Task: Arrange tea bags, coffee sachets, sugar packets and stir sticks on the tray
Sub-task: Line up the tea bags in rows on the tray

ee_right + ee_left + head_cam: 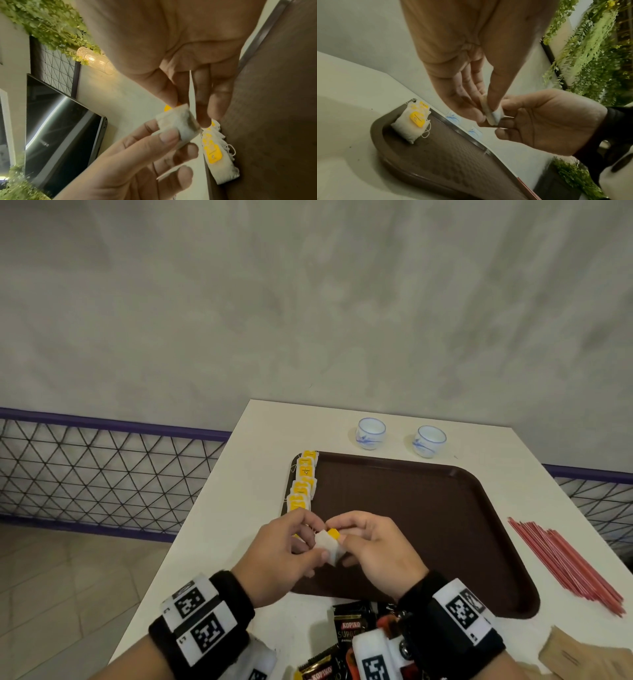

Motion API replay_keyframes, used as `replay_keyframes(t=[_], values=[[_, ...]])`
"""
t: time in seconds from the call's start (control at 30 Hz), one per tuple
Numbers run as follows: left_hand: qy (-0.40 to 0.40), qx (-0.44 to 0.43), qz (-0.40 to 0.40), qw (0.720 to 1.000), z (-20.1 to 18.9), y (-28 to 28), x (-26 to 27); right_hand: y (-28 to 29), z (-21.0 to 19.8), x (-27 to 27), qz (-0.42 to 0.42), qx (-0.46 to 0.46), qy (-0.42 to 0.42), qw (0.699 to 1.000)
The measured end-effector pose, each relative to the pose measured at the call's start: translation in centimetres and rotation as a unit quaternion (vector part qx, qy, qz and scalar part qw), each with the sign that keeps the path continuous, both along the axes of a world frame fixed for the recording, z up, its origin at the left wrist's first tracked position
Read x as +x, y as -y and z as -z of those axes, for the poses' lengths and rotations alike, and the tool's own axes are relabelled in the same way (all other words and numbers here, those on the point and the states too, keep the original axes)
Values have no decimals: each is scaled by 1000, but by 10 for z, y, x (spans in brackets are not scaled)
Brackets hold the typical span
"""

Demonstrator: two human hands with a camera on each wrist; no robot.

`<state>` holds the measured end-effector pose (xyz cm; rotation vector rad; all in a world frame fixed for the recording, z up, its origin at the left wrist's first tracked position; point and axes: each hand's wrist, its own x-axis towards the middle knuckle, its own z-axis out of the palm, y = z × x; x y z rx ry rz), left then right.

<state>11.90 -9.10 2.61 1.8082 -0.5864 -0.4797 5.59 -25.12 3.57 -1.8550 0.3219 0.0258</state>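
Right hand and left hand pinching a tea bag, tea-bag row on brown tray

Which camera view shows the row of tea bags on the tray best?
The head view: the whole row of tea bags along the tray shows. The left wrist view shows mostly the nearest bag; the right wrist view shows them partly behind fingers.

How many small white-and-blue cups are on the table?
2: one cup beyond the tray's far edge, the second cup to its right; both stand upright, off the tray.
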Motion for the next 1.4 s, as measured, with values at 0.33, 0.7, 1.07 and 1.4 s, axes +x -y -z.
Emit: replay_keyframes(t=[0.33,0.7,1.07,1.4], values=[[6,9,23,1000,-5,-14,-6,-1,-9,-14,40,-36,81,995],[-146,-75,5,986,-10,-7,-7,-15,-13,-25,25,-10,162,986],[-18,55,-15,998,7,-18,24,-6,-7,-24,52,-68,162,983],[150,353,8,924,28,-5,56,7,2,-29,82,-69,129,986]])
